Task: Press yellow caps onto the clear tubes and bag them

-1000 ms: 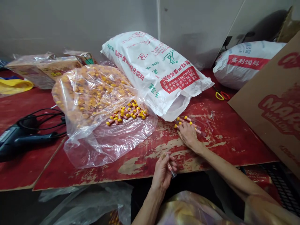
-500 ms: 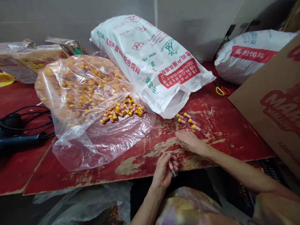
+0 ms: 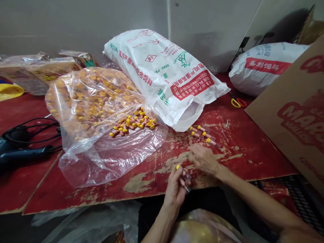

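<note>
- Worn red counter, its surface scraped to brown in patches, against a plain grey wall.
- Left hand: closed around at least one small yellow-capped tube, above the counter's near edge; the fingers hide how many.
- Right hand: near the left but apart from it, blurred; whether it holds anything cannot be told.
- Just beyond the right hand, several more tubes lie on the counter.
- To the left, a large clear bag bulges with such tubes, some spilling at its mouth.
- Behind: a printed white sack. Farther right: scissors and a cardboard box.
- Each tube is probably light, stiff and smooth, likely to roll or slip; a gentle pinch around the middle, or at the cap, should suit.
</note>
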The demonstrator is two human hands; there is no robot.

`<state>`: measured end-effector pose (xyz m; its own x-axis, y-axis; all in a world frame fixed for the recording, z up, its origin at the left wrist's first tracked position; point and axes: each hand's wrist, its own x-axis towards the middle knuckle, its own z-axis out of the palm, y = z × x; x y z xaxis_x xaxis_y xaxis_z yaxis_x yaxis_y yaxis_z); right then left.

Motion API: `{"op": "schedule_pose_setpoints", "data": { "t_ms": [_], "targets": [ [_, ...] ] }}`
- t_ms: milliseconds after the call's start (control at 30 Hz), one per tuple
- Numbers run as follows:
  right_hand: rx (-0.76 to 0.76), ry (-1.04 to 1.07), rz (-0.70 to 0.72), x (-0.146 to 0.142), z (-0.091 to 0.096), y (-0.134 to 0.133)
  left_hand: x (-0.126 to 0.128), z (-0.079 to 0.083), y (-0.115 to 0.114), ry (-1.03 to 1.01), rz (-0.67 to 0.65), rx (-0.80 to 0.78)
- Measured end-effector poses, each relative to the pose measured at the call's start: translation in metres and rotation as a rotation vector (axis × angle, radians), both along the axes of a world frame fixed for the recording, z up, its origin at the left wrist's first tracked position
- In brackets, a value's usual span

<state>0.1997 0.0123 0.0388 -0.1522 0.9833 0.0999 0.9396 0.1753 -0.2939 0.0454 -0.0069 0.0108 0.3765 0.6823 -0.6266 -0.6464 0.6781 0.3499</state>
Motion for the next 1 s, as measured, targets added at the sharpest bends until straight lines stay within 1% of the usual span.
{"op": "schedule_pose_setpoints", "data": {
  "t_ms": [67,100,133,167,233,300,367,467,533,600,633,700,767,833,933,1000],
  "targets": [
    [-0.001,-0.140,-0.216,0.018,-0.003,0.025,-0.003,0.001,0.000,-0.007,-0.029,0.013],
    [-0.017,-0.219,-0.276,0.026,-0.006,0.036,-0.005,0.001,-0.001,-0.018,-0.035,0.022],
    [-0.031,-0.297,-0.304,0.033,-0.008,0.046,-0.006,0.002,-0.002,-0.029,-0.040,0.028],
    [-0.042,-0.367,-0.302,0.037,-0.011,0.053,-0.007,0.002,-0.003,-0.040,-0.043,0.029],
    [-0.039,-0.439,-0.245,0.041,-0.015,0.058,-0.008,0.002,-0.005,-0.061,-0.044,0.012],
    [-0.050,-0.435,-0.173,0.040,-0.016,0.054,-0.008,0.002,-0.006,-0.064,-0.042,-0.019],
    [-0.113,-0.385,-0.120,0.039,-0.012,0.044,-0.007,0.001,-0.005,-0.046,-0.049,-0.027],
    [-0.232,-0.293,-0.030,0.033,0.001,0.031,-0.007,0.000,-0.003,-0.017,-0.071,0.004],
    [-0.305,-0.279,0.036,0.026,0.007,0.027,-0.006,0.000,-0.001,-0.005,-0.085,0.003],
    [-0.344,-0.294,0.094,0.020,0.007,0.025,-0.005,0.001,0.000,0.009,-0.099,-0.011],
    [-0.336,-0.296,0.115,0.017,0.005,0.025,-0.004,0.001,0.001,0.017,-0.110,-0.019],
    [-0.265,-0.269,0.145,0.015,-0.003,0.024,-0.003,0.003,0.002,0.030,-0.136,-0.029],
    [-0.188,-0.229,0.137,0.017,-0.012,0.022,0.000,0.006,0.004,0.029,-0.154,-0.042],
    [-0.147,-0.192,0.109,0.018,-0.020,0.017,0.003,0.009,0.005,0.017,-0.150,-0.067],
    [-0.062,-0.069,0.108,0.009,-0.023,-0.001,0.007,0.011,0.005,-0.023,-0.109,-0.101],
    [0.036,0.031,0.159,-0.004,-0.021,-0.018,0.008,0.010,0.005,-0.061,-0.070,-0.087]
  ]
}}
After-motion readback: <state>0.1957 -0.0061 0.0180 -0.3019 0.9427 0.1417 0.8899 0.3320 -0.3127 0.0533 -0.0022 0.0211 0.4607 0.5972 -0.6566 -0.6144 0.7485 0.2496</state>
